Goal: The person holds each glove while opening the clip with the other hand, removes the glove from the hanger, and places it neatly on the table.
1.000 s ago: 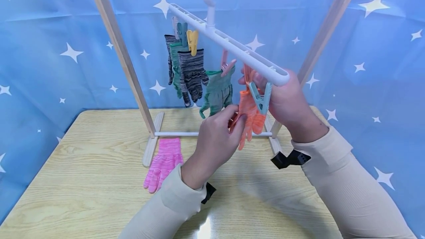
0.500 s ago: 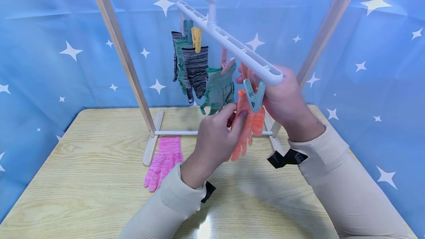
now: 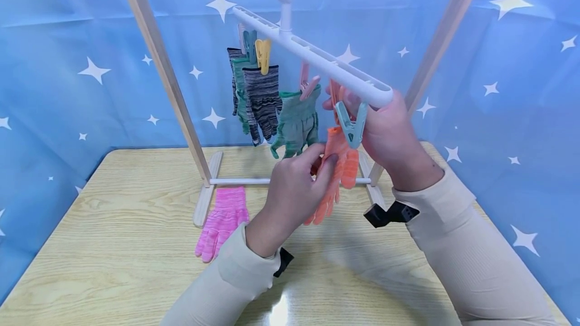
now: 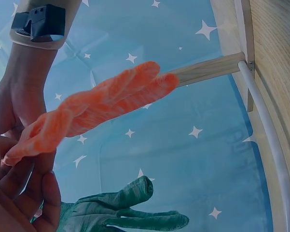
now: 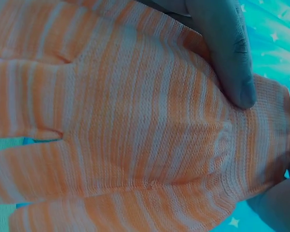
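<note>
Where the pale wooden table (image 3: 118,215) meets the blue backdrop printed with white stars (image 3: 59,104), the left wooden post (image 3: 158,59) of a drying frame stands on a flat foot, and a pink striped knitted glove (image 3: 226,215) lies just beside that foot, its fingers toward the person. Farther right, under the slanting white slotted plastic hanger (image 3: 312,54), three gloves hang close together: a dark grey knitted glove (image 3: 235,54), mostly hidden at the back, a green knitted glove (image 3: 240,97) below a teal peg (image 3: 250,46), and a black-and-white striped knitted glove (image 3: 262,97) clipped by a yellow plastic peg (image 3: 263,57). Next along, a grey-green glove with a bright green edge (image 3: 296,119) hangs from a pink plastic peg (image 3: 309,84). In front of it, the left hand (image 3: 294,185) pinches an orange striped knitted glove (image 5: 149,111) near its cuff (the thumb lies across the knit), so that glove hangs upright beneath the hanger's near end. At its cuff, the right hand (image 3: 389,132) pinches an orange plastic peg (image 3: 334,95); whether this peg grips the cuff, I cannot tell. Before the right hand, a light teal plastic peg (image 3: 352,127) hangs tilted.
</note>
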{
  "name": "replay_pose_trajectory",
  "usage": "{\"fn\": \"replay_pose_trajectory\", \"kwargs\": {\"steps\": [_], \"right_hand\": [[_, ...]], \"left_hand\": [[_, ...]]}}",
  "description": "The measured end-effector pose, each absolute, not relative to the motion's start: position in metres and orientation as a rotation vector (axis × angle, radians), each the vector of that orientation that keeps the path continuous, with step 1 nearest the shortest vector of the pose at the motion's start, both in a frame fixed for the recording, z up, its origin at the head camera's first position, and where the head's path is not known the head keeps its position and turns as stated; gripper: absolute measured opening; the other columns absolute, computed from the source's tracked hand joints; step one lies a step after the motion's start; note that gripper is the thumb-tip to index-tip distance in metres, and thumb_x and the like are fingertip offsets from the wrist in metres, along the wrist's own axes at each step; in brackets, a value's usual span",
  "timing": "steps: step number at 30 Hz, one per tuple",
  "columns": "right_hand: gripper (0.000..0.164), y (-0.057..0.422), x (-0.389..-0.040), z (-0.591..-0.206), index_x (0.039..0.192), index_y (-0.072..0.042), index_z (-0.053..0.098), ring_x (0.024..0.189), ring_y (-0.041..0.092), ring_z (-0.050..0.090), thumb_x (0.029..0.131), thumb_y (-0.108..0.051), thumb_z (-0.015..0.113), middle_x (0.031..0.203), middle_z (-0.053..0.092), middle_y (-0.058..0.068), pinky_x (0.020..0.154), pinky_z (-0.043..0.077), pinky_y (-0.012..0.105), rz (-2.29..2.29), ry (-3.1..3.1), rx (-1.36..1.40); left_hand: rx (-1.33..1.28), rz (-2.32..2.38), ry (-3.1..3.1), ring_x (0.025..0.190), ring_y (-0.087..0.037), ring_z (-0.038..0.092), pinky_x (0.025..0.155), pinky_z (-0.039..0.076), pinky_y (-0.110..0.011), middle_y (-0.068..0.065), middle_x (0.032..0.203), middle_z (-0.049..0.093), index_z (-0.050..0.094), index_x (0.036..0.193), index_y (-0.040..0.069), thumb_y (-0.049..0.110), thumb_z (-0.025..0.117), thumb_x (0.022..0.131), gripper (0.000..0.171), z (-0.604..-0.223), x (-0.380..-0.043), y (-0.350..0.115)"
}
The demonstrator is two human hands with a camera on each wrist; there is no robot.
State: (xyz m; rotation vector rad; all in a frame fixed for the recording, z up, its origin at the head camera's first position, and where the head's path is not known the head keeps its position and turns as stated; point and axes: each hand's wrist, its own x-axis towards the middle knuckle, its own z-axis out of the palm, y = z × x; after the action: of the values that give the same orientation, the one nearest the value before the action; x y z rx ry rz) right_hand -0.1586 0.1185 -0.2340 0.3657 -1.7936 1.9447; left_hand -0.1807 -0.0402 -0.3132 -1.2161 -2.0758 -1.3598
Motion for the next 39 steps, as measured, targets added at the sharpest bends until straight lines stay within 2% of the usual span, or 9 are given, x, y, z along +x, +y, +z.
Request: {"fn": "replay_pose_trajectory", "kwargs": {"steps": [4,9,16,22,26,30,39], "right_hand": [[0.047,0.120,-0.159,-0.234,0.131,-0.002,0.063,0.091,0.027,0.070,0.090,-0.022,0.075,0.104,0.070,0.012,0.080,0.059,0.033,1.947,-1.790,0.406],[0.054,0.123,-0.158,-0.235,0.138,-0.006,0.059,0.094,0.024,0.071,0.090,-0.025,0.076,0.118,0.067,0.014,0.085,0.058,0.034,1.984,-1.802,0.394],[0.055,0.125,-0.157,-0.236,0.138,-0.008,0.058,0.092,0.022,0.070,0.090,-0.028,0.075,0.114,0.066,0.012,0.079,0.058,0.031,1.998,-1.827,0.365],[0.064,0.126,-0.158,-0.236,0.140,-0.006,0.056,0.091,0.023,0.070,0.086,-0.032,0.078,0.115,0.065,0.012,0.088,0.056,0.033,2.022,-1.804,0.438],[0.066,0.127,-0.158,-0.236,0.140,-0.007,0.056,0.092,0.024,0.068,0.084,-0.033,0.079,0.117,0.064,0.013,0.089,0.055,0.034,2.047,-1.790,0.476],[0.066,0.130,-0.158,-0.239,0.137,-0.004,0.058,0.094,0.025,0.067,0.084,-0.038,0.078,0.115,0.066,0.012,0.088,0.054,0.035,2.025,-1.803,0.483],[0.055,0.135,-0.158,-0.247,0.117,0.003,0.068,0.094,0.023,0.064,0.087,-0.042,0.075,0.095,0.066,0.008,0.092,0.048,0.036,1.986,-1.790,0.429]], "left_hand": [[-1.221,-1.358,-2.085,0.047,-0.006,0.038,0.044,0.029,-0.019,0.004,0.061,0.052,0.068,0.099,0.009,0.021,0.061,0.099,0.014,-0.313,-0.181,-0.040],[-1.225,-1.345,-2.086,0.046,-0.007,0.034,0.045,0.026,-0.020,0.004,0.059,0.047,0.068,0.098,0.010,0.021,0.061,0.100,0.014,-0.313,-0.181,-0.039],[-1.230,-1.331,-2.102,0.046,-0.006,0.034,0.045,0.026,-0.020,0.004,0.059,0.048,0.069,0.102,0.011,0.021,0.060,0.100,0.014,-0.314,-0.181,-0.039],[-1.233,-1.321,-2.122,0.047,-0.006,0.037,0.045,0.029,-0.019,0.004,0.061,0.050,0.069,0.104,0.011,0.022,0.061,0.100,0.015,-0.314,-0.180,-0.040],[-1.236,-1.309,-2.124,0.047,-0.006,0.038,0.045,0.030,-0.019,0.005,0.061,0.051,0.069,0.105,0.011,0.022,0.060,0.100,0.015,-0.314,-0.180,-0.039],[-1.242,-1.309,-2.126,0.046,-0.006,0.038,0.044,0.030,-0.019,0.005,0.062,0.052,0.070,0.107,0.011,0.022,0.060,0.100,0.016,-0.314,-0.181,-0.039],[-1.242,-1.305,-2.140,0.046,-0.005,0.037,0.044,0.030,-0.019,0.005,0.062,0.052,0.070,0.106,0.011,0.024,0.060,0.100,0.017,-0.314,-0.180,-0.039]]}}
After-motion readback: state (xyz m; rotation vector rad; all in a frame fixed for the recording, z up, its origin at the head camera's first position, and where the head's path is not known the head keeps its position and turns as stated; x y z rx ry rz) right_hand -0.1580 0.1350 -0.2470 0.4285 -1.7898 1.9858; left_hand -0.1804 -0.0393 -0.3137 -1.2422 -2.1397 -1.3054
